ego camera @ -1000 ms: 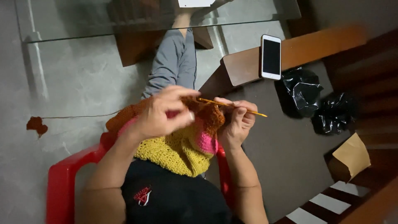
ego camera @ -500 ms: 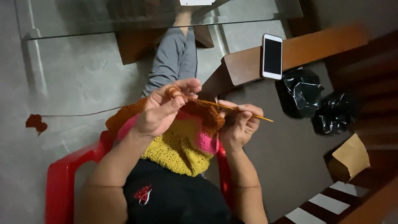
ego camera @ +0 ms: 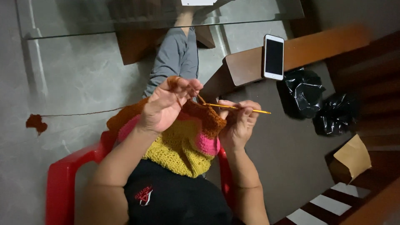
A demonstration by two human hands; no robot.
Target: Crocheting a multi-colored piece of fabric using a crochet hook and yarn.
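Currently the left hand (ego camera: 164, 109) is raised over the lap, fingers curled, with a brown yarn strand (ego camera: 75, 113) looped round the index finger; it is pinching the top edge of the crochet piece (ego camera: 183, 143). Right hand (ego camera: 238, 121) is closed around a yellow crochet hook (ego camera: 237, 108), which lies nearly level, tip pointing left into the brown edge of the work, handle end sticking out to the right past the fingers

Crochet piece: banded brown at the far edge, pink in the middle, mustard yellow at the near edge; it drapes over the lap on a red plastic chair (ego camera: 66, 179). Yarn runs left across the grey floor to a small brown clump (ego camera: 36, 123)

Right side: white-framed phone (ego camera: 273, 57), dark screen up, lies flat on a brown wooden ledge (ego camera: 316, 50). Just beyond it, lower right, two crumpled black plastic bags (ego camera: 306, 91) sit side by side on the floor. Near them, further right and nearer, a tan paper bag (ego camera: 353, 156), flat and angular, no readable marking. Glass tabletop (ego camera: 83, 21) spans the far edge, with a grey-trousered leg (ego camera: 175, 62) stretched under it
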